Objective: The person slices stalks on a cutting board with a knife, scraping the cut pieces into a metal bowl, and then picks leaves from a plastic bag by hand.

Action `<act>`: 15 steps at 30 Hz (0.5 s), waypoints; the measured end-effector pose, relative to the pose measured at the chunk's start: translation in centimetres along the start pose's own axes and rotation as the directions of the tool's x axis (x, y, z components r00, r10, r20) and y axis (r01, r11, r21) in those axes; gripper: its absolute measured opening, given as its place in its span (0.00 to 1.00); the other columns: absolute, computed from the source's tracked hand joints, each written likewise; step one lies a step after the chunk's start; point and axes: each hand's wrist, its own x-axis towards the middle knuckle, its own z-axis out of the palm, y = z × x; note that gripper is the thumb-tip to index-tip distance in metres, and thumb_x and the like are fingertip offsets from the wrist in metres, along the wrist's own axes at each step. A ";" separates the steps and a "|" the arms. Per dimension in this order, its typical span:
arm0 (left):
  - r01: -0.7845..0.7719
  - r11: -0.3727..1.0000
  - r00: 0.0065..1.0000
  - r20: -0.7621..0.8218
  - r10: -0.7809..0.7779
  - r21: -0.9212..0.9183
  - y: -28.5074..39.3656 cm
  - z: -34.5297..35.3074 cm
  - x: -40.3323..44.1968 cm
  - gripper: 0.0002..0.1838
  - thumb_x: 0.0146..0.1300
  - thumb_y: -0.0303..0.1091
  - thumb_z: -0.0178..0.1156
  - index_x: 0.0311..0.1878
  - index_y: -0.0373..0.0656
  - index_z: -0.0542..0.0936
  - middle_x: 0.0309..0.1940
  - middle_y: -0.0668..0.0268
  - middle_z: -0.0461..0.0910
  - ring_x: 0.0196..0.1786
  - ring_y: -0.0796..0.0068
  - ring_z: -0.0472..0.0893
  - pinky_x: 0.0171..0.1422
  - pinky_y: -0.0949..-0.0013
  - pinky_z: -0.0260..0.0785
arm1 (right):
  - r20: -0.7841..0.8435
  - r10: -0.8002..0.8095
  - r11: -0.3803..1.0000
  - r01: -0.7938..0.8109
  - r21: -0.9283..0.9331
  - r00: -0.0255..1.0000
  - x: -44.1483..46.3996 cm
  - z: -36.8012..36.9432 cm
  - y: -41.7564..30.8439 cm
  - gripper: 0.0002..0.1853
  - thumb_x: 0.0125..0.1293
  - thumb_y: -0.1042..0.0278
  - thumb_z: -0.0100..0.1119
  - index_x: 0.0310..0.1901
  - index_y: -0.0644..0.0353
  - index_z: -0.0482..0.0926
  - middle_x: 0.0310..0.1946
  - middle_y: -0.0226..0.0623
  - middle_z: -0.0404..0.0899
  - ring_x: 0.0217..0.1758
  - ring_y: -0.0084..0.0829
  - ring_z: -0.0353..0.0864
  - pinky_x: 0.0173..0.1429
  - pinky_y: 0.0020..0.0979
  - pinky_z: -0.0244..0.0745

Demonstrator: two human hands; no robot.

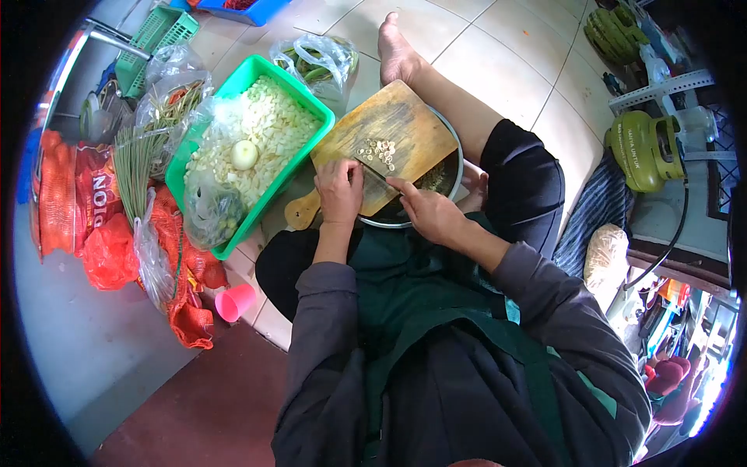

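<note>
A worn wooden cutting board (389,117) with a rounded handle lies tilted across a round metal-rimmed basin (454,183). Small pale round slices (379,152) are heaped in the middle of the board. My right hand (432,210) grips a knife (373,170), its blade pointing left across the board beside the slices. My left hand (340,191) is closed at the board's lower left edge, close to the knife tip. Its curled fingers hide whatever they hold. Dark greenish bits (433,177) show inside the basin under the board.
Left of the board stands a green tub (325,124) of chopped pale pieces (272,117) with a whole peeled onion (243,155). Beyond are a plastic bag (315,62), long stalks (134,167), red net sacks (58,194) and a pink cup (235,302). A green gas cylinder (644,152) stands right.
</note>
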 end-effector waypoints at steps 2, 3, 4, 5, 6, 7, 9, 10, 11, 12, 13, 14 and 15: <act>-0.002 1.000 1.000 -0.002 0.002 0.004 0.0 0.1 0.0 0.04 0.58 0.32 0.65 0.33 0.48 0.78 0.32 0.64 0.78 0.43 0.57 0.76 0.46 0.56 0.64 | 0.054 0.062 0.998 -0.060 -0.028 0.997 0.9 0.4 -0.2 0.22 0.75 0.63 0.44 0.69 0.46 0.61 0.32 0.56 0.82 0.35 0.54 0.84 0.38 0.52 0.78; 0.001 1.000 1.000 0.003 -0.001 0.008 0.1 0.0 -0.1 0.04 0.58 0.32 0.65 0.33 0.49 0.78 0.32 0.64 0.78 0.43 0.57 0.76 0.47 0.56 0.64 | 0.081 0.094 0.995 -0.091 -0.042 0.992 1.5 0.6 -0.3 0.22 0.75 0.63 0.44 0.69 0.45 0.61 0.32 0.57 0.82 0.35 0.55 0.84 0.38 0.52 0.78; 0.002 1.000 1.000 0.006 -0.002 0.013 0.2 0.0 -0.1 0.04 0.58 0.32 0.65 0.33 0.49 0.78 0.32 0.65 0.78 0.43 0.57 0.76 0.47 0.56 0.64 | 0.062 0.073 0.997 -0.071 -0.035 0.995 2.2 1.1 -0.2 0.22 0.75 0.64 0.45 0.69 0.47 0.61 0.32 0.56 0.82 0.35 0.54 0.84 0.38 0.51 0.78; 0.000 1.000 1.000 0.005 0.000 0.019 0.3 -0.1 0.1 0.04 0.58 0.33 0.65 0.33 0.49 0.78 0.32 0.65 0.78 0.43 0.58 0.76 0.47 0.56 0.64 | 0.041 0.049 0.998 -0.048 -0.028 0.998 3.0 1.7 0.0 0.23 0.75 0.64 0.45 0.69 0.48 0.61 0.31 0.56 0.82 0.35 0.54 0.84 0.39 0.51 0.78; 0.002 0.999 1.000 0.010 -0.002 0.032 0.5 -0.3 0.0 0.04 0.58 0.33 0.65 0.33 0.49 0.78 0.32 0.65 0.78 0.43 0.58 0.76 0.47 0.56 0.64 | 0.019 0.027 0.999 -0.027 -0.020 0.999 3.4 1.9 0.0 0.23 0.74 0.65 0.46 0.69 0.49 0.61 0.31 0.56 0.82 0.36 0.54 0.84 0.39 0.50 0.78; 0.001 0.999 1.000 0.010 -0.002 0.046 0.7 -0.4 0.1 0.04 0.58 0.33 0.65 0.33 0.49 0.78 0.32 0.65 0.78 0.43 0.58 0.76 0.46 0.56 0.64 | 0.015 0.028 0.999 -0.028 -0.021 0.999 3.4 1.9 0.0 0.22 0.75 0.64 0.45 0.69 0.48 0.61 0.31 0.56 0.82 0.35 0.53 0.84 0.38 0.50 0.78; 0.012 0.998 1.000 0.008 -0.012 0.054 0.8 -0.7 0.2 0.04 0.58 0.33 0.65 0.33 0.49 0.78 0.31 0.65 0.78 0.43 0.57 0.76 0.46 0.55 0.65 | 0.013 0.032 0.999 -0.032 -0.024 0.999 2.6 1.9 0.0 0.21 0.75 0.63 0.44 0.68 0.46 0.63 0.32 0.57 0.82 0.34 0.53 0.84 0.37 0.50 0.78; 0.019 0.999 1.000 0.003 -0.019 0.046 0.8 -0.6 0.3 0.04 0.58 0.34 0.65 0.32 0.49 0.78 0.31 0.65 0.78 0.42 0.57 0.76 0.46 0.55 0.65 | -0.002 0.017 0.999 -0.017 -0.034 1.000 2.0 1.9 0.4 0.21 0.75 0.63 0.45 0.67 0.47 0.63 0.32 0.57 0.82 0.34 0.53 0.85 0.36 0.50 0.78; 0.028 0.999 1.000 0.000 -0.028 0.035 0.9 -0.6 0.3 0.05 0.58 0.34 0.65 0.32 0.49 0.78 0.31 0.65 0.78 0.42 0.57 0.76 0.45 0.55 0.65 | -0.015 0.004 0.999 -0.005 -0.046 1.000 1.2 1.7 0.8 0.21 0.75 0.64 0.45 0.67 0.48 0.64 0.32 0.57 0.82 0.34 0.52 0.85 0.36 0.49 0.78; 0.039 0.999 0.999 0.009 -0.039 0.021 0.7 -0.5 0.3 0.05 0.59 0.34 0.65 0.32 0.49 0.78 0.31 0.65 0.78 0.42 0.56 0.77 0.45 0.54 0.65 | -0.028 -0.011 0.998 0.009 -0.061 1.000 0.4 1.6 1.2 0.20 0.74 0.64 0.45 0.67 0.49 0.64 0.32 0.57 0.82 0.34 0.52 0.85 0.35 0.49 0.78; 0.048 0.999 0.999 0.016 -0.048 0.006 0.5 -0.3 0.1 0.05 0.59 0.35 0.65 0.32 0.49 0.78 0.31 0.64 0.78 0.41 0.56 0.77 0.45 0.54 0.65 | -0.033 -0.024 0.998 0.022 -0.060 0.999 -0.2 1.4 1.5 0.21 0.74 0.65 0.46 0.67 0.49 0.64 0.31 0.57 0.82 0.34 0.52 0.85 0.35 0.49 0.78; 0.049 0.999 0.999 0.019 -0.049 -0.008 0.2 -0.2 0.3 0.05 0.59 0.35 0.65 0.32 0.50 0.78 0.31 0.64 0.78 0.41 0.56 0.77 0.45 0.53 0.65 | -0.046 -0.041 0.997 0.039 -0.061 0.998 -0.5 1.1 1.6 0.21 0.74 0.65 0.47 0.66 0.49 0.65 0.31 0.56 0.82 0.34 0.52 0.85 0.34 0.49 0.78; 0.048 0.999 0.999 0.013 -0.047 -0.003 0.2 -0.1 0.3 0.05 0.59 0.35 0.64 0.31 0.50 0.78 0.31 0.63 0.78 0.41 0.55 0.77 0.45 0.53 0.65 | -0.066 -0.067 0.996 0.063 -0.067 0.996 -0.5 0.8 1.8 0.21 0.73 0.66 0.47 0.66 0.50 0.65 0.30 0.56 0.82 0.33 0.51 0.85 0.34 0.49 0.78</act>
